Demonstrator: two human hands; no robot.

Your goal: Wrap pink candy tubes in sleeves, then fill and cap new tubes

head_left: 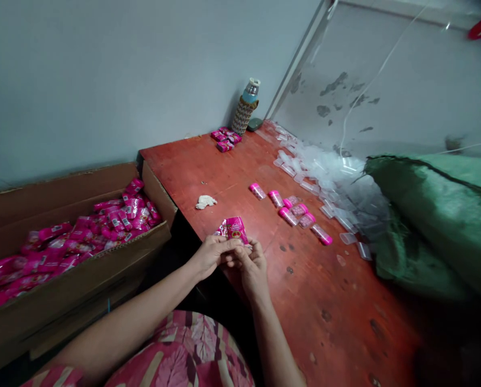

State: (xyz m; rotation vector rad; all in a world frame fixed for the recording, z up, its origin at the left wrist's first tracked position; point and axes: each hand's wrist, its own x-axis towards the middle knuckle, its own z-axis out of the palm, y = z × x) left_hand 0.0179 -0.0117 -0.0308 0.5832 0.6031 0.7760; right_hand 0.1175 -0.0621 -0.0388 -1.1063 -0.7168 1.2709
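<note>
Over the near edge of the red table (304,306), my left hand (212,255) and my right hand (253,266) meet with fingers closed on a pink printed wrapper (236,228). Its upper part stands out above my thumbs, while its lower end is hidden by my fingers. A shiny, crumpled part shows at its left side. Whether anything is inside the wrapper I cannot tell. Farther right on the table lie several small clear containers with pink caps (288,216), some with pinkish contents. A crumpled white piece (205,201) lies beyond my left hand.
At left, a cardboard box (159,236) holds many pink wrapped packs (83,234). More pink packs (225,145) lie near a bottle in a knitted cover (244,114) by the wall. Clear plastic containers (324,177) spill from a green sack (429,215) at right.
</note>
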